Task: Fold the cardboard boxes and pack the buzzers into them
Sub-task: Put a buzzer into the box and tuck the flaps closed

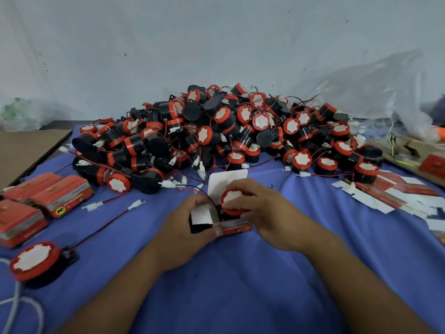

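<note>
**Buzzer [232, 201] half in the box, near middle of the table**

The buzzer, red-rimmed with a white face, sat partly inside a small red box [237, 228] at the near middle of the table [240, 285], which was covered in blue cloth. The right hand [262, 210] gripped it from above, fingers curled over its rim. The box's top stood open, its white flap [227, 180] upright behind the buzzer. The left hand [187, 227] held the box's left end, fingers curled round it and the thumb pressed against the front face. A thin wire [202, 191] arched from the box past the left hand's fingers.

Beyond the hands, a big pile [228, 131] of the same buzzers filled the far middle of the table: black bodies, red rims, and thin leads with white plugs, all tangled together. Along the left edge lay several closed boxes [55, 196], red and set close together. By the near-left corner a loose buzzer [35, 260] lay with its white face tilted up. Toward the right edge, flat boxes [395, 194] lay spread out and overlapping, their white insides showing.

A sheet of brown cardboard [26, 150] lay off the far-left corner. A white cord [16, 307] looped at the near-left corner. A clear plastic bag [375, 92] slumped at the far-right corner against the pale wall [168, 44].
</note>
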{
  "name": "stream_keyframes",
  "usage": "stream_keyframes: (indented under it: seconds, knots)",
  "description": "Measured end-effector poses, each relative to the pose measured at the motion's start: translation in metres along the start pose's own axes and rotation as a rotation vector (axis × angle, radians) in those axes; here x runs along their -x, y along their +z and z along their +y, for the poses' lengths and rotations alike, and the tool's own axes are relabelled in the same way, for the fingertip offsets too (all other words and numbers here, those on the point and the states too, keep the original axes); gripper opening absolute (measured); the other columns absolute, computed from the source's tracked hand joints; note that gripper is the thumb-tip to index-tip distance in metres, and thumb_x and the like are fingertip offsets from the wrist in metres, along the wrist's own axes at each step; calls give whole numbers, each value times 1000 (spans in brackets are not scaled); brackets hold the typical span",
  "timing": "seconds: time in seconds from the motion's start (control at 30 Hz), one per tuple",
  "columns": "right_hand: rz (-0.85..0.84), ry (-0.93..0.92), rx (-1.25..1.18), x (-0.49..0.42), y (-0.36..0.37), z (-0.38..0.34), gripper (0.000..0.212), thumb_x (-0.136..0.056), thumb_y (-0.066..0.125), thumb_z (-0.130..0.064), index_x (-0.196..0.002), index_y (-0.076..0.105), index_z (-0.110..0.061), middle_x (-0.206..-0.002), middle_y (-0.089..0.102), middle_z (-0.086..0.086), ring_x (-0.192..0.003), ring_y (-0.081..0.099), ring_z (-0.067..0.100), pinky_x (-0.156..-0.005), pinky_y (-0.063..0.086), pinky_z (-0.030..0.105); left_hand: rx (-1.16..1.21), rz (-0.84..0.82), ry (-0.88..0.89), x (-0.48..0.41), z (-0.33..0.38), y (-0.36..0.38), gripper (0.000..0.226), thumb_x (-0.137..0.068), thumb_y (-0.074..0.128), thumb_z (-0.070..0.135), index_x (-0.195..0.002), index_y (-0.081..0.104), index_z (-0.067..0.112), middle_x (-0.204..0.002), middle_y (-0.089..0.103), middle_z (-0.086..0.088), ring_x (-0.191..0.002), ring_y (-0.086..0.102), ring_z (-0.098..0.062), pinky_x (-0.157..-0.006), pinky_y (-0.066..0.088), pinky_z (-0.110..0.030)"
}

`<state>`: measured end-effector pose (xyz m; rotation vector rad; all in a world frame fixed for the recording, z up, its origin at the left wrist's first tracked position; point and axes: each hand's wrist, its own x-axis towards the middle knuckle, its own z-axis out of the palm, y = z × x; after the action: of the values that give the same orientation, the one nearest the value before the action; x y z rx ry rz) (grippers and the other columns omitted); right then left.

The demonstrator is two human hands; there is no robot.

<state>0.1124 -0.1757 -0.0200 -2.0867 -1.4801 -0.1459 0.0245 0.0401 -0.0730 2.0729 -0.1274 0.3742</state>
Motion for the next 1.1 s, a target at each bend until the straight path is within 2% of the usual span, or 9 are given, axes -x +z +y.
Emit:
stream_keyframes:
  seconds: [0.2, 0.27, 0.4, 0.5, 0.6, 0.77, 0.9, 0.97, 1.1]
  knots:
    - [-2, -2, 44, -1, 10, -6, 28, -82, 55, 15, -102, 72, 6, -109, 68, 22, -103, 54, 28, -86, 43, 36, -64, 43, 36, 0, 3, 1, 40, -78, 74, 42, -111, 52, 49, -113, 60, 27, -104, 58, 3, -82, 44, -7]
    - [12, 5, 39, -2, 9, -6, 12, -91, 62, -2, -96, 72, 2, -101, 67, 17, -93, 56, 29, -82, 43, 40, -82, 36, 52, 0, 1, 2, 43, -82, 75, 36, -118, 53, 44, -116, 60, 25, -110, 57, 2, -90, 44, -12]
    - [62, 72, 41, -8, 13, -9, 19, -100, 60, -24, -88, 69, -12, -83, 63, -4, -81, 54, 13, -88, 41, 35, -126, -41, 139, 0, 1, 4, 37, -92, 67, 30, -125, 56, 41, -122, 55, 21, -119, 52, -4, -100, 41, -20]
    - [156, 243, -46, -15, 19, -17, 15, -97, 62, -33, -104, 55, -22, -93, 58, -12, -81, 55, 7, -72, 46, 20, -206, -107, 225, -2, 8, 6, 23, -97, 58, 33, -118, 62, 39, -121, 55, 22, -121, 49, -8, -98, 40, -17]
    - [168, 179, -44, -20, 25, -28, 29, -99, 59, -26, -128, 54, -24, -105, 58, -12, -81, 50, 3, -73, 41, 9, -172, -142, 292, -3, 13, 8, 21, -99, 57, 22, -109, 63, 40, -118, 58, 18, -115, 55, -10, -92, 46, -22]
    - [65, 79, -8, -26, 30, -36, 34, -102, 52, -19, -136, 57, -19, -108, 58, -3, -99, 55, 14, -87, 48, 35, -59, -145, 232, 0, 10, 10, 19, -91, 54, 25, -104, 64, 35, -114, 60, 18, -104, 62, -3, -84, 50, -15]
    - [156, 221, -199, -24, 29, -35, 53, -104, 46, -16, -153, 30, -28, -87, 54, -12, -75, 54, 5, -71, 49, 30, -53, -161, 162, -1, 11, 10, 29, -94, 57, 27, -112, 57, 51, -122, 58, 7, -106, 65, -10, -86, 55, -33]
    - [203, 286, -305, -21, 27, -33, 47, -103, 46, -17, -146, 36, -31, -82, 54, -12, -67, 60, 11, -63, 55, 33, -50, -168, 140, 0, 12, 9, 27, -93, 56, 31, -111, 56, 51, -121, 59, 4, -106, 64, -14, -86, 55, -39]
    - [260, 336, -490, -19, 27, -35, 47, -100, 54, -17, -140, 36, -35, -85, 58, -12, -64, 70, 16, -61, 61, 36, -161, -122, 168, 0, 13, 7, 24, -93, 55, 28, -111, 67, 38, -122, 55, 10, -108, 59, -8, -86, 50, -28]
